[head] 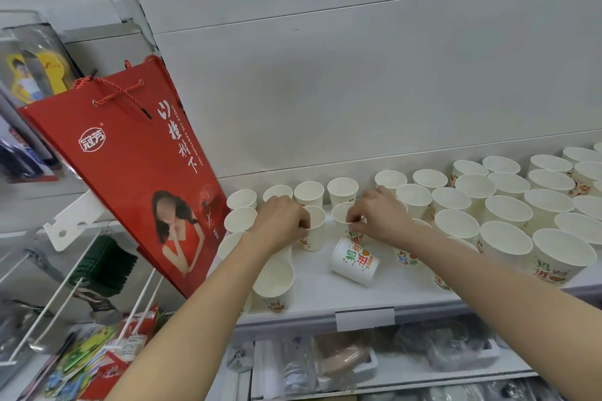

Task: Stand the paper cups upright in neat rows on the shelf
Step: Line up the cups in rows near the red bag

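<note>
The left hand (pixel 280 221) is closed in a pinch on the rim of an upright white paper cup with a small printed figure low on its side (pixel 313 228), fingertips curled over the near edge. The right hand (pixel 378 216) likewise pinches the rim of a second white paper cup with coloured characters (pixel 346 216), which stands just beside the first, a narrow gap between them. In front of that second cup a white paper cup printed with green and orange characters (pixel 355 260) lies tipped on its side, mouth facing away from the camera. Around both hands, many more upright white paper cups (pixel 456 225) stand in rough rows across the white metal shelf (pixel 325 298), thicker to the right. At the shelf's left end leans a red paper gift bag with rope handles (pixel 130 153).
</note>
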The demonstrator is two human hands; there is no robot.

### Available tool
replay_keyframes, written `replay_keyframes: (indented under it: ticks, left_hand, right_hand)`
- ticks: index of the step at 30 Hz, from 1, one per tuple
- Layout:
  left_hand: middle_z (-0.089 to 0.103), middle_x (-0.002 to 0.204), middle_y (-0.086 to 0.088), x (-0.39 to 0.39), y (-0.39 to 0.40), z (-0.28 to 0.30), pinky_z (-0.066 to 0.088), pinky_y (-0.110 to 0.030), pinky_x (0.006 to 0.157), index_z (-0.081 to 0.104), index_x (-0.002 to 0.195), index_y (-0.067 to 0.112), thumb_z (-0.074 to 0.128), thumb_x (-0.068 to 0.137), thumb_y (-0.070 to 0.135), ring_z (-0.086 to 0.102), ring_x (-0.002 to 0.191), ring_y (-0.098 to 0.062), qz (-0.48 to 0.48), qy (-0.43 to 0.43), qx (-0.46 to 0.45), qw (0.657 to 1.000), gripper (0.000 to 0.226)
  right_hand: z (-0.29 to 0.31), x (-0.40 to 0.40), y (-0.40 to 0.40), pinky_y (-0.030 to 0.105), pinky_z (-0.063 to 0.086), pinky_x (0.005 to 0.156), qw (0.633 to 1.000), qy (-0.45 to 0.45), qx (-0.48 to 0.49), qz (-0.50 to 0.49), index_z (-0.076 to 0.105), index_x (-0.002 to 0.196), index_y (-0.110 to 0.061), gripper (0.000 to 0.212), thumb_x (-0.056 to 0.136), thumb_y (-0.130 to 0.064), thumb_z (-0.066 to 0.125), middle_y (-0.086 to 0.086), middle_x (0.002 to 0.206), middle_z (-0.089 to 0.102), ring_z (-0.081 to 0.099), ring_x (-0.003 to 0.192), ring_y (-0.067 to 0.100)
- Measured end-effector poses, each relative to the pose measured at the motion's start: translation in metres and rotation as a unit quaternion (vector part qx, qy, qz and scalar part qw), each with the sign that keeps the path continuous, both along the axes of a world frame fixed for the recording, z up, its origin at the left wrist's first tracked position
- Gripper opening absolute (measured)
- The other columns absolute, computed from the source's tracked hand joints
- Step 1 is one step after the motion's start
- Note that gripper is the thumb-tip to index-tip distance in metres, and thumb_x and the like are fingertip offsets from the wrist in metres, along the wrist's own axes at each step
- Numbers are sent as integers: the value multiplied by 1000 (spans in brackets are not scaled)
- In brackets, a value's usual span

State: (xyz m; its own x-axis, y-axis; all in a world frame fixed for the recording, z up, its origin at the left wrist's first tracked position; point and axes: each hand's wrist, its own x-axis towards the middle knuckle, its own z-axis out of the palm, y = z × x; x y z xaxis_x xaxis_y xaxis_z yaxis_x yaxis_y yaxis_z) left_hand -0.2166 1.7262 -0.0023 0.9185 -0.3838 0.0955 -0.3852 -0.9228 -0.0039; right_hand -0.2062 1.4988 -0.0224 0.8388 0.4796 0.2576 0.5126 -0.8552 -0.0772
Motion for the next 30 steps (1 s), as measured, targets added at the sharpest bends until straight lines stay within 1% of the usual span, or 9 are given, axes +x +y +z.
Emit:
replay_keyframes:
  ticks: [3, 7, 10, 13, 16, 18, 24, 27, 30]
  left_hand:
    - [68, 85, 6, 2, -1, -2, 32, -29, 62, 73, 88, 30, 66, 80, 32, 57, 88, -21, 3, 4, 4, 1000, 10]
    - [67, 101, 11, -5, -3, 2, 46, -32, 74, 69, 103, 33, 66, 83, 34, 59, 96, -17, 30, -5, -66, 997, 20]
    - [70, 89, 10, -19, -14, 9, 49, -33, 69, 70, 90, 30, 60, 86, 30, 62, 89, -16, 72, -45, -134, 987, 12]
    - [69, 82, 2, -32, -41, 9, 39, -29, 61, 68, 79, 22, 58, 87, 37, 62, 85, -23, 87, -14, -108, 990, 20]
    - [67, 93, -4, -38, -69, -2, 37, -30, 65, 65, 86, 17, 53, 89, 56, 61, 91, -27, 116, 35, -52, 991, 41]
    - [67, 99, -5, -37, -82, -10, 35, -30, 66, 65, 93, 16, 51, 89, 58, 61, 94, -26, 131, 58, -42, 989, 45]
    - [69, 81, 1, -31, -78, -5, 38, -25, 58, 72, 81, 18, 71, 73, 44, 64, 83, -19, 151, 152, -166, 963, 27]
    - [67, 78, 6, -34, -57, 8, 40, -25, 59, 73, 80, 21, 76, 70, 31, 62, 79, -16, 107, 147, -146, 972, 14]
    - [69, 86, 9, -41, -37, 14, 43, -26, 64, 71, 82, 26, 74, 74, 23, 62, 85, -15, 87, 136, -91, 983, 9]
  right_hand:
    - [-6, 2, 7, 32, 31, 80, 1000, -2, 18, -8, 71, 82, -27, 8, 81, -31, 64, -8, 79, 67, 52, 91, 17]
    - [-10, 1, 9, 33, 37, 79, 996, -4, 94, -4, 73, 88, -24, 12, 79, -32, 71, -6, 83, 70, 54, 88, 19]
    - [-11, -4, -11, 35, 43, 71, 981, -62, 183, -11, 73, 85, -20, 11, 77, -25, 77, -8, 78, 70, 55, 76, 21]
    - [-4, -9, -38, 36, 42, 73, 972, -85, 201, -83, 73, 83, -20, 3, 81, -20, 72, -6, 77, 70, 55, 78, 23]
    - [-2, -12, -57, 33, 39, 73, 969, -55, 198, -135, 73, 86, -21, 6, 83, -22, 68, -5, 80, 71, 54, 84, 22]
    - [-4, -15, -62, 31, 40, 76, 972, -18, 191, -139, 74, 89, -23, 9, 83, -24, 68, -8, 83, 71, 54, 88, 21]
    - [1, -17, -62, 35, 43, 84, 980, 37, 130, -146, 74, 81, -27, 17, 81, -41, 66, -9, 82, 71, 53, 92, 18]
    - [6, -12, -49, 34, 39, 85, 981, 53, 63, -175, 66, 69, -31, 25, 74, -55, 64, -6, 78, 68, 52, 89, 17]
    - [9, -10, -35, 33, 35, 84, 981, 56, 17, -187, 63, 65, -29, 20, 75, -46, 64, -4, 75, 67, 54, 86, 19]
